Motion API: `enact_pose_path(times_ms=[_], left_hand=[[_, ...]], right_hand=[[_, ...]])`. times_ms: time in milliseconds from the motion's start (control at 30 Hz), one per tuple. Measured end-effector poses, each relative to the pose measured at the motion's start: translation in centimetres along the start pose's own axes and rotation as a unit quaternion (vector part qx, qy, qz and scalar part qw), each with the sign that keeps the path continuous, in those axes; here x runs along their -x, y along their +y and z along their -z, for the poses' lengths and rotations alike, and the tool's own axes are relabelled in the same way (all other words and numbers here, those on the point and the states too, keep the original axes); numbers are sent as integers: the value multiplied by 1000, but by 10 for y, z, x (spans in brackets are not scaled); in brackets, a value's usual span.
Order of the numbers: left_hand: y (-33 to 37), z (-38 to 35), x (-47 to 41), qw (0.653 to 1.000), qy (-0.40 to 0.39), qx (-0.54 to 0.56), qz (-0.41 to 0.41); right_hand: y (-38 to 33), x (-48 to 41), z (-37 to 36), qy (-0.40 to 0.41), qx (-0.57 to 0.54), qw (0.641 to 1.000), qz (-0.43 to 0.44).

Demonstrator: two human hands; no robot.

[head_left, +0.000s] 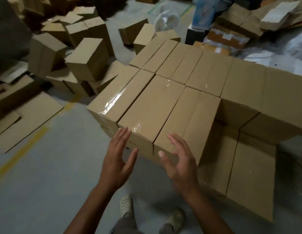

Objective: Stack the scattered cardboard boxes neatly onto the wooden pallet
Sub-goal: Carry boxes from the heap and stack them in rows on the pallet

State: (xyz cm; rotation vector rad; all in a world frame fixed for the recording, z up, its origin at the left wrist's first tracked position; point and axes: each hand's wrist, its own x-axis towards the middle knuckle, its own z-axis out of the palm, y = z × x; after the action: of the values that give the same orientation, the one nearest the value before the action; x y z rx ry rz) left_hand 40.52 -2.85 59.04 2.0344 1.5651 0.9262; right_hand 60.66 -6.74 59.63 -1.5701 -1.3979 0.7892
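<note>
Fingers (123, 138) on both hands spread wide, holding nothing. Left hand (117, 163): fingertips at front top edge of taped cardboard box (150, 112), contact unclear. Right hand (179, 166): just before neighbouring box (189, 122). Both boxes sit in the top layer of a tight stack (214, 78). Loose boxes (86, 59) scattered on floor (45, 183), far left.

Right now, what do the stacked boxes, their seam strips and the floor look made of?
Boxes: brown cardboard, matte, with flap seams. Strips: likely clear plastic tape, glossy glare. Floor: seemingly painted concrete, smooth grey, worn yellow line.
</note>
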Motion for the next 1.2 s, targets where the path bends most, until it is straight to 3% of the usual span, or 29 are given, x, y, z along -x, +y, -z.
enact_pose_path(times_ms=[300, 667, 1200], left_hand=[[-129, 116, 55, 991, 65, -62, 99], [-297, 260, 56, 976, 131, -67, 160], [-489, 356, -135, 961, 144, -89, 219]], right_hand=[[-52, -8, -154, -130, 23, 990, 49], [-132, -46, -357, -195, 12, 978, 68], [-183, -265, -588, -249, 40, 960, 124]])
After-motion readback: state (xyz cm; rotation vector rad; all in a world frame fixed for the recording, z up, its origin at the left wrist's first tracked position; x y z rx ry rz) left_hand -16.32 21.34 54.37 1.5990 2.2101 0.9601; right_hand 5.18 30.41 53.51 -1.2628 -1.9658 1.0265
